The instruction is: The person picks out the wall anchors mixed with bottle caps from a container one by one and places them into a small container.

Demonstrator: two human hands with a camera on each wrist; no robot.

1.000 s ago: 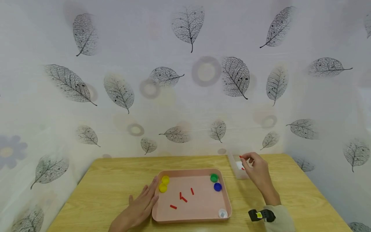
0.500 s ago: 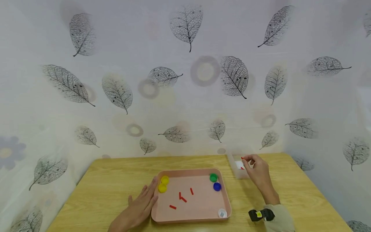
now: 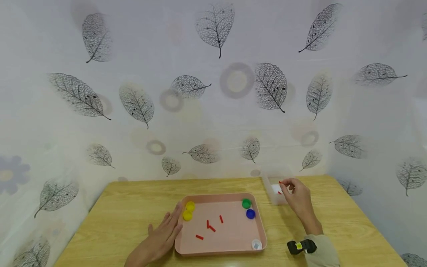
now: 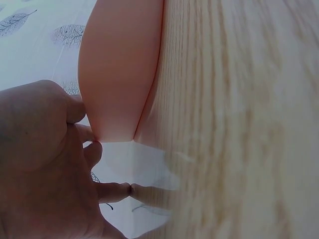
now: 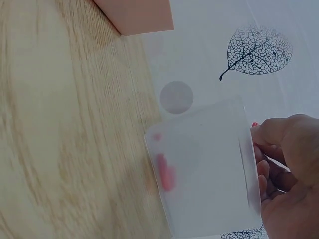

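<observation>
My left hand [image 3: 156, 239] rests against the left side of the pink tray [image 3: 233, 233], its fingers stretched along the rim; the left wrist view shows fingertips at the tray's outer wall [image 4: 119, 74]. Between thumb and fingertips, my right hand [image 3: 298, 200] pinches a small red stick [image 3: 280, 182] over a translucent box [image 3: 278, 200]. Only the tip of that red stick [image 5: 255, 124] shows in the right wrist view. More red pieces [image 5: 163, 172] blur through the box wall. Several red sticks [image 3: 199, 237] lie spread on the tray floor.
Two yellow round caps [image 3: 187, 215] sit at the tray's left end. At its right are a green cap [image 3: 246, 203], a blue cap [image 3: 250, 214] and a white one [image 3: 256, 244]. A leaf-patterned curtain [image 3: 213, 111] rises behind the wooden table [image 3: 140, 200].
My right hand has shifted slightly to the right above the box, still pinching the red stick. The left hand and the sticks in the tray stay put.
</observation>
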